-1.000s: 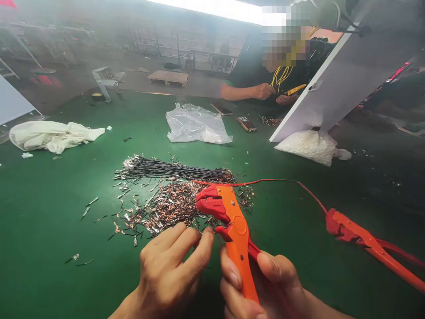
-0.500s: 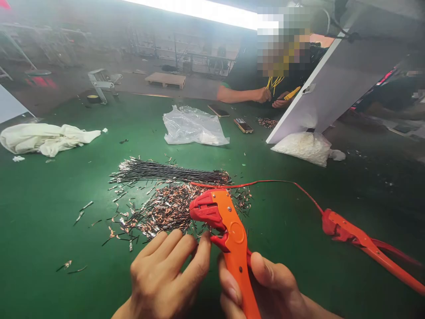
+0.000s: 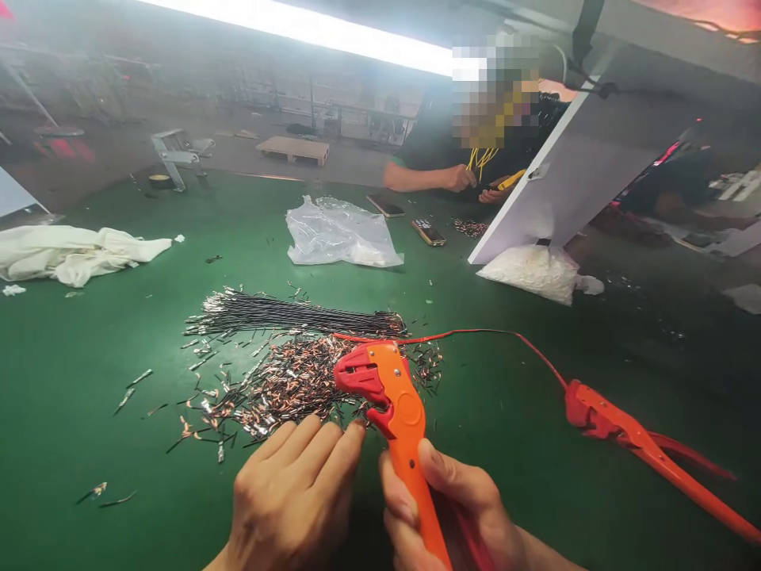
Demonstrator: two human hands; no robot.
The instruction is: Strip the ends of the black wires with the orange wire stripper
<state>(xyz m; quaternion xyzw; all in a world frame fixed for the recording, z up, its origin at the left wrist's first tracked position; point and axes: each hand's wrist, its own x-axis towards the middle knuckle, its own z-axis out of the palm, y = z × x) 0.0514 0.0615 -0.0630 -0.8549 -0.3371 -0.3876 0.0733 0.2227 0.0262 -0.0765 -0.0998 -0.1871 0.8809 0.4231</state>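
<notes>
My right hand (image 3: pixel 457 500) grips an orange and red wire stripper (image 3: pixel 404 404) by its handles, with its red jaws pointing up and left over a heap of short wire scraps (image 3: pixel 297 373). Just left of the tool is my left hand (image 3: pixel 297 484), back upward and fingers curled together at the near edge of the heap. Its fingertips are hidden, so whatever it holds cannot be made out. Behind the heap lies a bundle of black wires (image 3: pixel 297 311) with metal terminals at the left ends. A second orange wire stripper (image 3: pixel 630 432) rests on the right, a red strip (image 3: pixel 476 331) reaching from its head.
On the green table (image 3: pixel 196 523) lie a clear plastic bag (image 3: pixel 342 234), a filled white bag (image 3: pixel 529 271), a white cloth (image 3: pixel 77 250) and two phones (image 3: pixel 428 232). A slanted white panel (image 3: pixel 547 166) stands at right. Across the table, a person's hands (image 3: pixel 460 178) hold yellow items.
The view has shifted slightly, moving the table's things left. The wire stripper's red handle now shows apart from the orange one below my right hand. My left hand stays curled beside the tool.
</notes>
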